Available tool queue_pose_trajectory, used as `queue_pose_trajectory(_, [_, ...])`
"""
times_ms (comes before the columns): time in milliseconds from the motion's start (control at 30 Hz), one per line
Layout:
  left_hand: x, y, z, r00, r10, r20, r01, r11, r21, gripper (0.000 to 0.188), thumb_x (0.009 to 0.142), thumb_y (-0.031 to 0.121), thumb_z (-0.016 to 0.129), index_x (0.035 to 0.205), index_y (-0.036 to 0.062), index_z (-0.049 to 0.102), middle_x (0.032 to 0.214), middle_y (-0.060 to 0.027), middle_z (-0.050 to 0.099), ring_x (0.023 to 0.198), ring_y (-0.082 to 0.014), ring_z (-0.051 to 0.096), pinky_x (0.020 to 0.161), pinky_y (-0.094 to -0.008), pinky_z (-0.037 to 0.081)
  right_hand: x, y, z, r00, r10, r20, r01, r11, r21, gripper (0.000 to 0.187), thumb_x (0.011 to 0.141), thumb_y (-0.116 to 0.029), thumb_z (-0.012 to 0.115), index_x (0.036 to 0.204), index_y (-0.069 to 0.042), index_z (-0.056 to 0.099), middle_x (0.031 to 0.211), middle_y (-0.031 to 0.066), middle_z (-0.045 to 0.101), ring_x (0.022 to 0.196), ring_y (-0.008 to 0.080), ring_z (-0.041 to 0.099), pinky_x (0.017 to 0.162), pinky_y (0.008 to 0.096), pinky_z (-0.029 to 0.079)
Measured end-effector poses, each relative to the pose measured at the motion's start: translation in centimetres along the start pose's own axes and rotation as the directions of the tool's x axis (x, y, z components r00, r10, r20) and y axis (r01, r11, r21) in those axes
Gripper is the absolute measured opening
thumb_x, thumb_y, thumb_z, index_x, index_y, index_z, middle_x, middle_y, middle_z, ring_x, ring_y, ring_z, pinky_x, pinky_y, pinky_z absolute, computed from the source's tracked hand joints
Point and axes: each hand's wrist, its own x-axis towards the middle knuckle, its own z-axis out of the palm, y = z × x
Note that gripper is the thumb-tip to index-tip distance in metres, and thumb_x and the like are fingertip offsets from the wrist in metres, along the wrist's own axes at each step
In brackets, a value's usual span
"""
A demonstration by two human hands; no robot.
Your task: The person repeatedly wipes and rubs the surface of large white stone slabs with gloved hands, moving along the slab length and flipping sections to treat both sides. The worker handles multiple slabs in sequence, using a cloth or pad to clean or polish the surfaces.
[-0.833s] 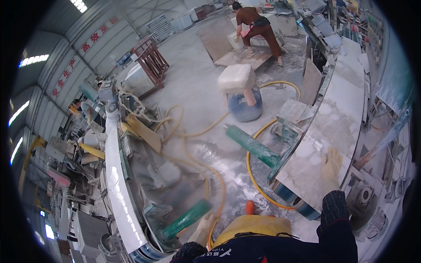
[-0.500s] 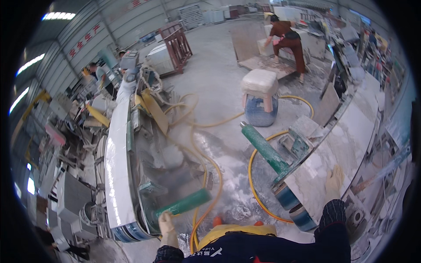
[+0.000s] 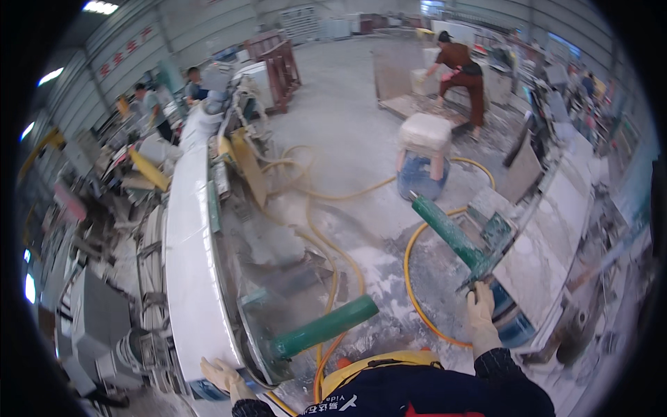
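Observation:
My left hand [image 3: 222,377], in a cream glove, rests with its fingers stretched out on the near end of a long white slab surface [image 3: 191,278] on my left. Beside it a green cylinder [image 3: 325,326] sticks out toward the middle. My right hand [image 3: 481,316], gloved alike, touches the near inner corner of the marbled slab surface [image 3: 538,278] on my right, its fingers pointing forward and slightly apart. Close to its fingertips are a blue curved end piece [image 3: 513,325] and the base of a second green cylinder [image 3: 448,233]. Neither hand visibly holds anything.
Yellow hoses [image 3: 410,278] loop over the wet, dusty floor between the benches. A blue drum [image 3: 422,177] with a pale wrapped seat [image 3: 425,132] stands ahead. Farther off, a person in brown [image 3: 462,76] bends by boards; two other people are at the left.
My right hand has come off the top of the right slab, moving inward to its near corner. My left hand has moved from beside the green cylinder outward onto the left slab's end.

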Motion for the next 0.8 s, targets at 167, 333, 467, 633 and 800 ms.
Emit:
queue_pose_trajectory(167, [1.7,-0.6,2.0,0.982,0.186,0.035,-0.188,0.976,0.11,0.051,0.1,0.033,0.051,0.138,0.0002,0.057,0.142,-0.0239,0.055,0.136,-0.0421,0.045,0.116,-0.051,0.028,-11.2,2.0,3.1,0.776,0.538,0.329,-0.406,0.825,-0.392,0.047,0.091,-0.035,0.062,0.125,-0.003,0.067,0.129,0.0237,0.064,0.125,0.0395,0.057,0.108,0.0486,0.043])
queue_pose_trajectory(333, [0.5,-0.4,2.0,0.981,0.187,-0.06,-0.182,0.98,0.074,0.04,0.101,0.025,0.051,0.13,-0.0001,0.063,0.133,-0.0206,0.063,0.129,-0.0396,0.052,0.113,-0.0519,0.03,-16.0,4.1,5.4,0.478,0.698,0.533,-0.364,0.71,-0.603,0.047,0.091,-0.043,0.062,0.122,-0.008,0.07,0.124,0.023,0.067,0.118,0.0402,0.061,0.102,0.0485,0.047])
queue_pose_trajectory(467, [0.3,-0.2,1.3,0.975,0.211,-0.069,-0.212,0.977,-0.009,0.036,0.099,0.021,0.054,0.126,-0.0005,0.065,0.13,-0.0195,0.065,0.126,-0.0395,0.055,0.112,-0.0515,0.032,-13.9,1.1,9.5,0.467,0.598,0.651,-0.162,0.781,-0.603,0.048,0.091,-0.051,0.061,0.119,-0.013,0.072,0.12,0.0225,0.069,0.113,0.0408,0.065,0.097,0.0484,0.05])
queue_pose_trajectory(633, [-0.4,0.8,0.5,0.97,0.199,-0.14,-0.208,0.977,-0.048,0.031,0.097,0.014,0.055,0.121,-0.0009,0.068,0.126,-0.0204,0.068,0.122,-0.0426,0.058,0.11,-0.054,0.034,-5.3,-9.4,10.6,0.494,0.518,0.698,-0.334,0.855,-0.397,0.045,0.092,-0.048,0.059,0.115,-0.013,0.074,0.112,0.0225,0.071,0.109,0.04,0.067,0.094,0.0482,0.052])
queue_pose_trajectory(800, [-0.4,1.6,-0.4,0.967,0.208,-0.145,-0.225,0.968,-0.11,0.027,0.097,0.013,0.056,0.117,-0.0012,0.068,0.123,-0.0222,0.067,0.116,-0.0428,0.059,0.107,-0.0553,0.036,-0.5,-16.4,13.5,0.535,0.348,0.77,-0.114,0.933,-0.342,0.042,0.09,-0.042,0.058,0.117,-0.013,0.073,0.116,0.0207,0.07,0.11,0.0396,0.067,0.096,0.0477,0.051])
